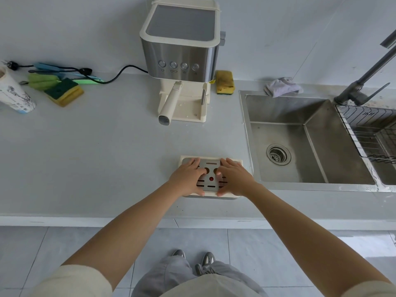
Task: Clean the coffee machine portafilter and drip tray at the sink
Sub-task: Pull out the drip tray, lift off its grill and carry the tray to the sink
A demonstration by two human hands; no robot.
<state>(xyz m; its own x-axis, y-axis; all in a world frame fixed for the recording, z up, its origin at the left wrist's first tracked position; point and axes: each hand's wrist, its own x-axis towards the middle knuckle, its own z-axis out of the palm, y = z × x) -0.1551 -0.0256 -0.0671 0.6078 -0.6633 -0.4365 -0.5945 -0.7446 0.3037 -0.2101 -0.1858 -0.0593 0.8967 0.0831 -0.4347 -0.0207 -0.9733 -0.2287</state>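
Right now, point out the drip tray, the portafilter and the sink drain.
drip tray (211, 160): head view, steel grate's far edge
portafilter (170, 102): head view, cream handle
sink drain (278, 154): head view, strainer centre

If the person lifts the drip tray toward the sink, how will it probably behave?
The drip tray looks like rigid cream plastic, so it should stay stiff and probably feel light. Its metal grate seems only to rest on top, so it may slide off if tilted. Whether liquid is inside cannot be seen; keeping it level seems wise.
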